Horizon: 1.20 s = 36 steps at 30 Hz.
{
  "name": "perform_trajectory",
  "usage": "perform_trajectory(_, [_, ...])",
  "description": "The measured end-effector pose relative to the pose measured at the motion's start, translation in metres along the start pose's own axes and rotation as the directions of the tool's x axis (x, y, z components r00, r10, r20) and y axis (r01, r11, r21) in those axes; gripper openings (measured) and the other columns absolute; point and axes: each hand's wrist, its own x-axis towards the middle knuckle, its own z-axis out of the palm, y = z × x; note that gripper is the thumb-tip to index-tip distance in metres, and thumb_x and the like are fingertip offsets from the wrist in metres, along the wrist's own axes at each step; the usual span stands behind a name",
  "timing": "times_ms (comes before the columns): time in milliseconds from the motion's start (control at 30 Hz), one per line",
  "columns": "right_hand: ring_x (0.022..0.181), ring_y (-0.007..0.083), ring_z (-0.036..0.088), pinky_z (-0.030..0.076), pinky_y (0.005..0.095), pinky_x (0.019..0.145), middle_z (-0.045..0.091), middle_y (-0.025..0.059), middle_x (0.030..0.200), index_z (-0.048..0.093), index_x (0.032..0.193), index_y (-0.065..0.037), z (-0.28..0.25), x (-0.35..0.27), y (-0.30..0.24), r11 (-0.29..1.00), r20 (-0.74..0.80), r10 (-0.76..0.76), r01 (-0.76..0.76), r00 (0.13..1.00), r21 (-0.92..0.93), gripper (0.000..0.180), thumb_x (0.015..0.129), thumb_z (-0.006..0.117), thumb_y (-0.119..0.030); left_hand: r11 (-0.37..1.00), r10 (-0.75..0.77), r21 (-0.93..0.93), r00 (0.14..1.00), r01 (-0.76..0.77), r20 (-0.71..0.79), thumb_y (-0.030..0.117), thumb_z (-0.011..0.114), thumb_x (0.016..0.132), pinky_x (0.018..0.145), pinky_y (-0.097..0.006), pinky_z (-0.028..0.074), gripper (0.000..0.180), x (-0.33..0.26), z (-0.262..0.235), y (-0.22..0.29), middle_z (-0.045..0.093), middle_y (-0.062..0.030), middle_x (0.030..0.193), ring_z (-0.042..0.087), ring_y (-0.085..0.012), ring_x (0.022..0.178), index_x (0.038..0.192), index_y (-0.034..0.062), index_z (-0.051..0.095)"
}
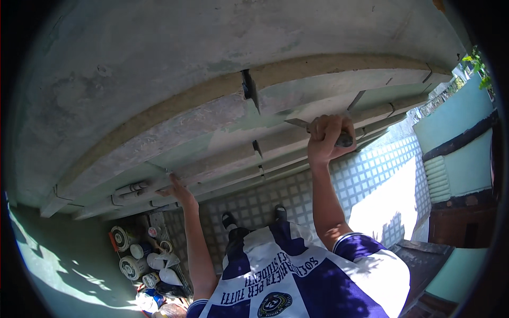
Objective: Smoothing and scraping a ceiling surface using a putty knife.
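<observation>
Right hand (326,137) fisted around a flat metal scraper (298,123), left hand (179,190) spread against rough stepped plaster moulding (212,143).

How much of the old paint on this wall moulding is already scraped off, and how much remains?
Done: bare grey patches on the moulding left of centre. In hand: the right hand presses a scraper to a ledge; the left hand braces below. Left: green paint on many ledges.

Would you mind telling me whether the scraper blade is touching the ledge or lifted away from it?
Touching. The right hand grips the scraper, and its blade tip lies against the ledge surface.
</observation>
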Motion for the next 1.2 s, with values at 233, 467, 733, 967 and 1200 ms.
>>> perform_trajectory(233, [0.040,0.0058,0.028,0.021,0.0233,0.037,0.034,0.0002,0.049,0.032,0.071,-0.011,-0.009,-0.013,0.010,0.997,0.014,-0.039,0.040,0.999,-0.072,0.028,0.094,0.048,-0.005,1.000,-0.023,-0.016,1.000,0.023,-0.017,0.047,0.051,0.094,0.107,-0.041,0.031,0.068,-0.010,-0.001,0.002,0.036,-0.0117,0.141,0.041,-0.0245,0.125,0.142,0.0036,0.031])
perform_trajectory(467, [0.040,0.0060,0.028,0.020,0.0230,0.036,0.033,-0.0008,0.049,0.033,0.074,-0.012,-0.003,0.007,0.000,0.993,0.012,-0.113,0.113,0.993,-0.015,0.026,0.094,0.049,-0.007,1.000,-0.012,0.002,1.000,0.012,-0.017,0.049,0.049,0.095,0.107,-0.041,0.029,0.067,-0.009,-0.001,-0.003,0.038,-0.0098,0.142,0.039,-0.0243,0.127,0.143,0.0053,0.032])
perform_trajectory(733, [0.041,0.0066,0.032,0.024,0.0242,0.037,0.038,0.0018,0.048,0.029,0.067,-0.007,0.002,0.006,0.008,0.998,0.028,-0.041,0.042,0.999,-0.052,0.032,0.092,0.048,0.000,0.999,-0.017,-0.038,0.999,0.016,-0.041,0.049,0.050,0.094,0.105,-0.039,0.030,0.066,-0.012,0.008,0.005,0.045,-0.0097,0.136,0.044,-0.0234,0.122,0.140,0.0038,0.036])
perform_trajectory(967, [0.040,0.0069,0.031,0.023,0.0251,0.037,0.038,0.0029,0.047,0.031,0.066,-0.007,0.002,0.004,0.006,0.993,0.020,-0.045,0.047,0.999,-0.112,0.031,0.091,0.047,0.000,1.000,0.004,-0.027,1.000,-0.004,-0.011,0.046,0.052,0.094,0.104,-0.038,0.032,0.065,-0.005,-0.007,-0.006,0.043,-0.0097,0.138,0.044,-0.0226,0.121,0.139,0.0027,0.037])
perform_trajectory(1200, [0.041,0.0064,0.031,0.026,0.0246,0.038,0.040,0.0041,0.047,0.029,0.064,-0.007,-0.006,-0.005,0.019,0.976,0.008,-0.008,0.010,1.000,-0.219,0.034,0.091,0.047,0.000,1.000,0.024,-0.001,0.999,-0.024,-0.045,0.045,0.054,0.093,0.109,-0.042,0.029,0.074,-0.002,-0.005,-0.011,0.035,-0.0116,0.144,0.038,-0.0248,0.129,0.145,0.0013,0.024])
